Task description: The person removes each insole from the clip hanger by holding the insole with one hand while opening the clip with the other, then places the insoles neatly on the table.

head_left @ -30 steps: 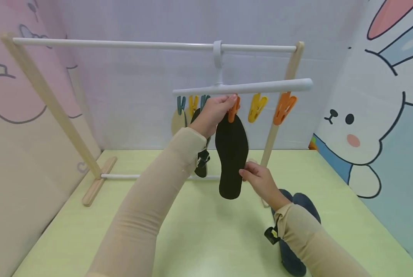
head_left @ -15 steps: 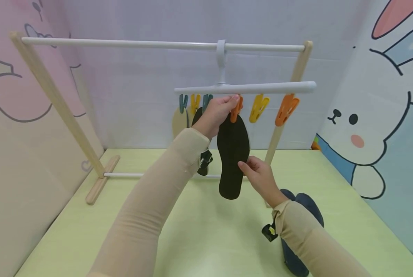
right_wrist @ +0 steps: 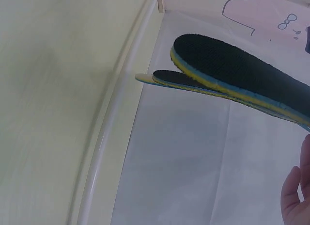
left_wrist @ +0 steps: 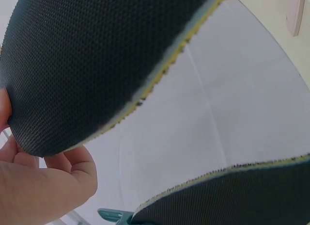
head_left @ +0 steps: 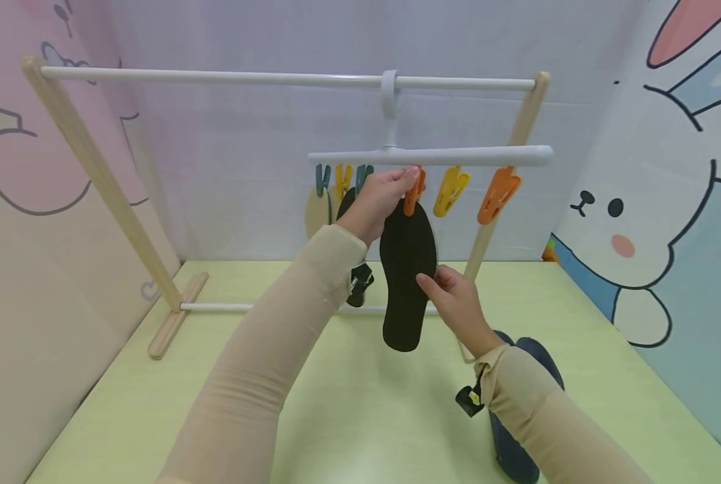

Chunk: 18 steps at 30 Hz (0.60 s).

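A black insole [head_left: 404, 275] hangs toe-up below the white hanger bar [head_left: 433, 156], an orange clothespin [head_left: 415, 193] over its top edge. My left hand [head_left: 375, 202] pinches that clothespin at the bar; in the left wrist view its fingers [left_wrist: 72, 167] curl around the insole's tip. Lower down, my right hand [head_left: 455, 299] grips the insole's right edge, thumb in front and other fingers behind. The right wrist view shows the insole's blue and yellow layered side. Behind my left wrist hangs another dark insole [head_left: 345, 202], under a teal clothespin [head_left: 361, 178].
A beige insole [head_left: 318, 214] hangs farther left by a teal clothespin [head_left: 322, 179]. Yellow [head_left: 451, 191] and orange clothespins [head_left: 498, 195] hang to the right. The hanger hooks over a rack's white rail [head_left: 215, 76]. Dark blue shoes [head_left: 538, 356] lie on the table beneath my right forearm.
My right hand has shifted slightly up along the insole's edge. My left hand stays at the orange clothespin. The head view has turned a little.
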Available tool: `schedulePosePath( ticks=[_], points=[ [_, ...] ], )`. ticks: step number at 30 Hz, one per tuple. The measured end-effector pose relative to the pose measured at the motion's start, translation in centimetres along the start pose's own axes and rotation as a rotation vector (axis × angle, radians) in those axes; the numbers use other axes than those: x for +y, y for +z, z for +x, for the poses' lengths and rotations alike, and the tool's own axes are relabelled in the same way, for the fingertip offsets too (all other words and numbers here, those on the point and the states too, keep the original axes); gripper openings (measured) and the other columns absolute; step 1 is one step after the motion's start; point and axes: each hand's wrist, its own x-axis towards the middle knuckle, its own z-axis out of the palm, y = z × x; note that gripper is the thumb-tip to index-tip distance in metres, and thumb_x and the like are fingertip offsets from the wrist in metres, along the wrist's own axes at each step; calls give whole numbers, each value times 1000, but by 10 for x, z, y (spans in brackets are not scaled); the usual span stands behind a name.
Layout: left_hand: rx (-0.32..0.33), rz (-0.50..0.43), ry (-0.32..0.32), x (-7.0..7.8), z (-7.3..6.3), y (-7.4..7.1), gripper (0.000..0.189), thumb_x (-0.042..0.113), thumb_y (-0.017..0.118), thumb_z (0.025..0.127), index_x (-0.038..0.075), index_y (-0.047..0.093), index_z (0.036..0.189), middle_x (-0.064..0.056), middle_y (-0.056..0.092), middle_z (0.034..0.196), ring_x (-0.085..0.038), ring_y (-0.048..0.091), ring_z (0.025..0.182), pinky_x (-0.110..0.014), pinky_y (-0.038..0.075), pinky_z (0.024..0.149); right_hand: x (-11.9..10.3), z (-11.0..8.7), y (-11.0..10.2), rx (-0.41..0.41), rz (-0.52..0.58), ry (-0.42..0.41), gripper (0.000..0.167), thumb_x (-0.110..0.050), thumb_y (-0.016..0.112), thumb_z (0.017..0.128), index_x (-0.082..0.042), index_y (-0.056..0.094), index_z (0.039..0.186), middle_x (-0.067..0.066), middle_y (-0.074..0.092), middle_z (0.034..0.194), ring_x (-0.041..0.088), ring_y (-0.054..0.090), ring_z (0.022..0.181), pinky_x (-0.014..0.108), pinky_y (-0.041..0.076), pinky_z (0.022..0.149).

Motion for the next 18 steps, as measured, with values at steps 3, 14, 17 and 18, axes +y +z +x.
schedulePosePath(
  ticks=[3,14,17,18],
  points=[
    [4,1,-6,0,-1,-1,35,34,49,100,2,65,102,-2,58,102,-20,48,111,-47,24,109,-1,0,1,-3,5,-11,18,-4,63,91,8,58,78,-1,45,60,11,42,59,24,34,56],
    [9,0,3,0,-2,-1,34,33,48,100,4,63,91,-2,57,93,-21,49,107,-46,28,105,-1,-2,1,-9,3,-6,18,-4,63,92,8,58,79,-1,45,60,12,42,59,25,34,56],
    [7,-15,4,0,-2,0,33,32,49,100,4,63,90,-2,57,92,-21,49,106,-44,29,104,-1,-2,1,-5,4,3,18,-4,63,91,8,58,78,0,44,60,12,41,59,25,34,56],
    [10,-18,2,0,-2,0,33,32,49,100,4,63,90,-2,57,92,-20,49,106,-44,29,103,0,-2,1,-3,3,3,18,-3,63,91,8,58,78,0,44,60,12,41,59,25,34,56]
  ],
)
